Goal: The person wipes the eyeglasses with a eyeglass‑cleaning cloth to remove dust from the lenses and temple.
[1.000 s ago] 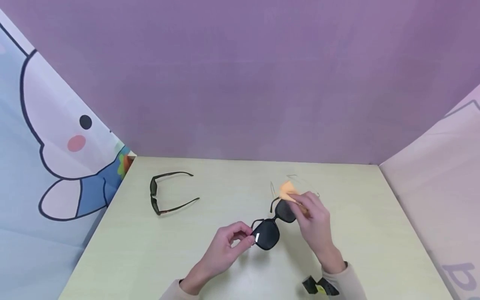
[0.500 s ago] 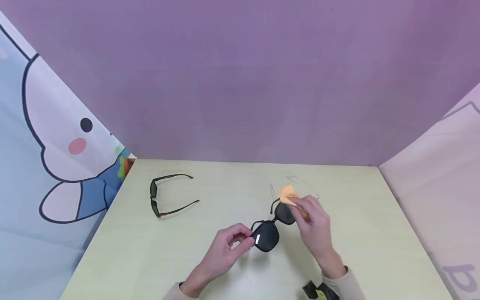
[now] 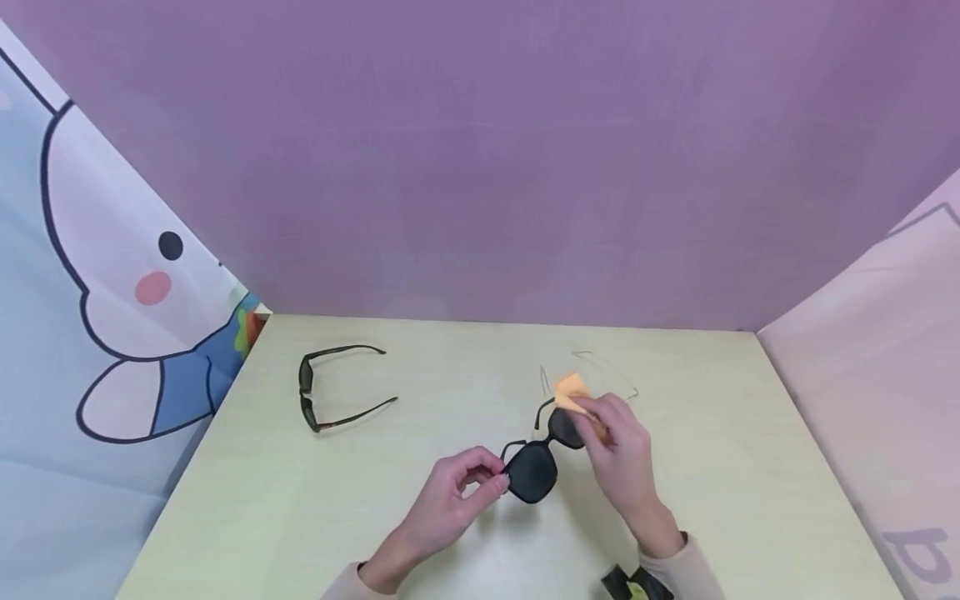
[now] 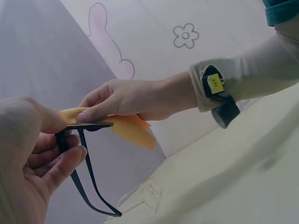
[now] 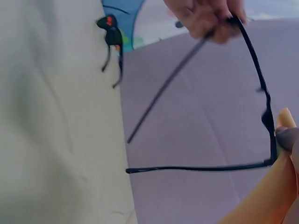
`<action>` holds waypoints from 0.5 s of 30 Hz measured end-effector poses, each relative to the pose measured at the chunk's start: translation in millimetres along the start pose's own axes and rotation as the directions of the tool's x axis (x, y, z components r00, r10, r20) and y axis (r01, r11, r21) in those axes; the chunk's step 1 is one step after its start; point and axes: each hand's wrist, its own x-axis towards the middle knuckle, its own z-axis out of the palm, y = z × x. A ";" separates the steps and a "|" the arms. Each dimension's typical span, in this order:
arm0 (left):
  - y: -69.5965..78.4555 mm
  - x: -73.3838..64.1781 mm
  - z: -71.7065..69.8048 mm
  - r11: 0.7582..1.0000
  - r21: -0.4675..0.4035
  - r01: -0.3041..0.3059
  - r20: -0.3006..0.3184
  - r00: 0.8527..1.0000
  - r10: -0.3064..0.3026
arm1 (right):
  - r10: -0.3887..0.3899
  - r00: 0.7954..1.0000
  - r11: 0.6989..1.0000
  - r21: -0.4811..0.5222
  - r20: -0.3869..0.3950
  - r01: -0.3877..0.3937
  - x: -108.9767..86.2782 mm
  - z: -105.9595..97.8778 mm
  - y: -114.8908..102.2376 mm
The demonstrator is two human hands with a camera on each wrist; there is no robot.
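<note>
In the head view a pair of black sunglasses (image 3: pixel 532 473) is held up over the table, temples unfolded and pointing away. My left hand (image 3: pixel 455 498) pinches the frame at its left corner between thumb and fingers. My right hand (image 3: pixel 621 450) pinches an orange cloth (image 3: pixel 572 391) against the right-hand lens, part of which it hides. Seen from the left wrist, the cloth (image 4: pixel 133 132) hangs over the lens edge under the right thumb. The right wrist view shows both temples and the inside of the frame (image 5: pixel 259 70), with orange cloth folded round the lens end.
A second pair of dark sunglasses (image 3: pixel 309 393) lies with temples spread at the table's left. Thin wire-framed glasses (image 3: pixel 628 392) lie behind my right hand, partly covered. A purple panel (image 3: pixel 480 167) rises along the back edge of the table (image 3: pixel 247 500), with printed cloth on both sides.
My right hand, with the orange cloth, has shifted slightly left and down along the right-hand lens. The sunglasses have tilted a little, and the bright reflection on the left-hand lens is gone.
</note>
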 end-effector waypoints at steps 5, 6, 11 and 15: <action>0.6 0.4 -0.5 1.000 0.005 0.007 -0.003 1.000 -0.007 | -0.009 1.000 1.000 -0.003 0.005 0.009 -4.8 2.2 0.3; 0.1 0.4 -0.4 1.000 0.008 0.008 -0.005 1.000 -0.008 | -0.024 1.000 1.000 0.001 0.017 0.024 -7.9 4.0 -0.5; -2.7 0.7 -0.3 1.000 0.011 0.015 -0.010 1.000 -0.015 | -0.070 0.996 0.997 0.022 0.047 0.069 -17.3 11.3 -2.6; -2.5 -0.1 -0.3 1.000 0.001 0.014 -0.001 1.000 -0.014 | -0.050 0.999 0.999 -0.003 0.004 0.050 -11.9 8.1 3.3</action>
